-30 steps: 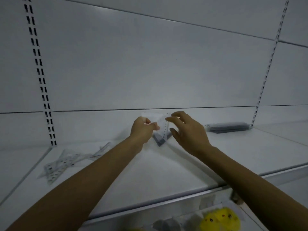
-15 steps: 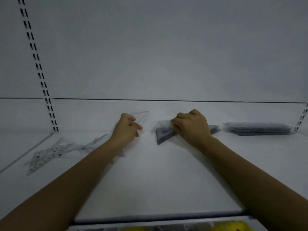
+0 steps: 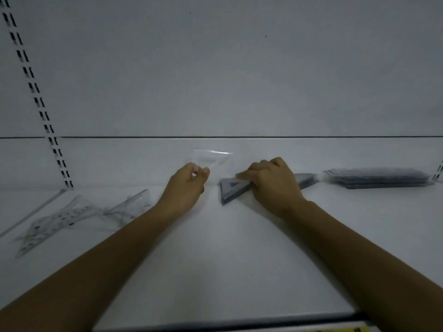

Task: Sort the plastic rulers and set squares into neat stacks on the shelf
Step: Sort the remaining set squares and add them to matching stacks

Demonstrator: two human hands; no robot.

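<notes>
My left hand (image 3: 187,188) pinches a clear plastic set square (image 3: 212,158) and holds it up off the white shelf (image 3: 215,259), near the back wall. To its right my right hand (image 3: 271,183) rests with curled fingers on a grey stack of set squares (image 3: 231,191) lying flat on the shelf; the hand covers the stack's middle. A long flat stack of rulers (image 3: 378,178) lies further right. Loose clear set squares and rulers (image 3: 72,216) lie scattered at the left.
The white back panel (image 3: 215,68) rises directly behind the hands. A slotted upright (image 3: 36,97) runs down the left, another slotted upright (image 3: 440,170) shows at the right edge. The shelf's dark front lip (image 3: 239,323) crosses the bottom.
My left hand has lifted the clear set square higher, close to the triangular stack. My right hand stays on the stack. The camera has drifted a little to the left.
</notes>
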